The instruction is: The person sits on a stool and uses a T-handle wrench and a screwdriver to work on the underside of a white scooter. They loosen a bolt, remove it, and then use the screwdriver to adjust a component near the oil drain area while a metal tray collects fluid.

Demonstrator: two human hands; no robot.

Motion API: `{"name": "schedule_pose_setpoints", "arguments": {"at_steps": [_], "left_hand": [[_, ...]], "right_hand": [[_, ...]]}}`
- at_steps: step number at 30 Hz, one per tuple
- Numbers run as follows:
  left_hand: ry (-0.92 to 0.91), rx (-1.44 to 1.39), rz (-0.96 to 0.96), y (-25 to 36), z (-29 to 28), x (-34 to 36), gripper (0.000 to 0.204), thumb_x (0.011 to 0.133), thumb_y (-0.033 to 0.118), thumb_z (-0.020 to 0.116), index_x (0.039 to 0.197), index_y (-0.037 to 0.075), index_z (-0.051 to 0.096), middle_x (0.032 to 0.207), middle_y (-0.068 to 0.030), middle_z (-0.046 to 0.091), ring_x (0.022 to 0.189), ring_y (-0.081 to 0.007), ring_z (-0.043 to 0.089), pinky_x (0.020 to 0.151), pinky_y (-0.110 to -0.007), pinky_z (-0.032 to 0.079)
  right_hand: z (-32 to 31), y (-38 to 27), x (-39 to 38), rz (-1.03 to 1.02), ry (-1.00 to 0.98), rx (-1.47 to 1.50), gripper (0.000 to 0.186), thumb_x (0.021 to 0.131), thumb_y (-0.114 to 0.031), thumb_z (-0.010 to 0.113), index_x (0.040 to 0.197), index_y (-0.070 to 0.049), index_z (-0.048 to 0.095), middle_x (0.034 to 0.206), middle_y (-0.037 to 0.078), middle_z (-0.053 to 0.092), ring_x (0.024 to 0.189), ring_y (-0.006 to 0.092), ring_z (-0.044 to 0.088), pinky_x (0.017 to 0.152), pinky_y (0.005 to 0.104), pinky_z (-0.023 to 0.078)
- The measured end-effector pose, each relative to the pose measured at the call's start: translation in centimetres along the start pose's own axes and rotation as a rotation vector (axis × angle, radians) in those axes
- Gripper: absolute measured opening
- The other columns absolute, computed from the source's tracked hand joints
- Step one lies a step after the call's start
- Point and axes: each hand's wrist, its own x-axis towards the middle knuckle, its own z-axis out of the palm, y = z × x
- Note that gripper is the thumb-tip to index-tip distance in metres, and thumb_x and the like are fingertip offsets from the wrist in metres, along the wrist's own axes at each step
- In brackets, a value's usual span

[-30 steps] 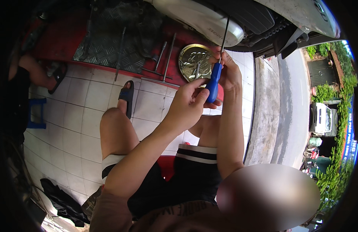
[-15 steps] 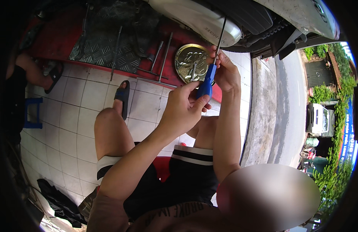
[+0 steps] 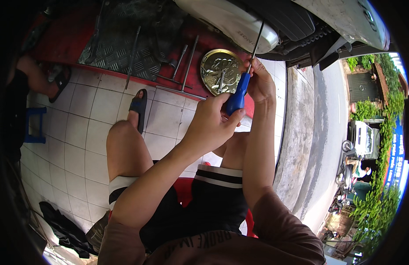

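A long screwdriver (image 3: 238,97) with a blue handle and thin dark shaft slants up toward the motorbike (image 3: 253,33). Around the handle's lower end, my left hand (image 3: 212,115) is closed. My right hand (image 3: 261,81) pinches the shaft just above the handle, between thumb and fingers. The tip reaches the edge of the motorbike's pale side cover; whether it touches cannot be made out. Just left of the hands lies a round gold-coloured tray (image 3: 210,66) with a small silver wrench (image 3: 221,81) and little metal parts in it.
T-handled wrenches (image 3: 190,63) and a long bar (image 3: 133,57) lie on the red platform (image 3: 116,76) with its ridged metal plate. Another person's leg (image 3: 36,77) and a blue stool (image 3: 35,125) are at the left. Beyond the tiles on the right runs a street (image 3: 326,132).
The screwdriver and both hands stay nearly in place, with the handle turned slightly in my left hand. A blurred patch at lower right is gone, and a person on a motorbike appears on the street.
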Motion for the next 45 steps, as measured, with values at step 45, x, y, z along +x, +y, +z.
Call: {"name": "schedule_pose_setpoints", "arguments": {"at_steps": [45], "left_hand": [[-0.214, 0.07, -0.662, -4.9, 3.1, 0.2, 0.032, 0.092, 0.026, 0.063, 0.091, -0.006, 0.059, 0.076, -0.0105, 0.066, 0.063, -0.016, 0.069, 0.052, -0.027, 0.057]], "right_hand": [[-9.0, 7.2, 2.8, 0.258, 0.466, -0.947, 0.042, 0.081, -0.002, 0.064, 0.121, 0.006, 0.059, 0.069, 0.009, 0.065, 0.053, 0.0145, 0.062, 0.047, 0.0267, 0.05]]}}
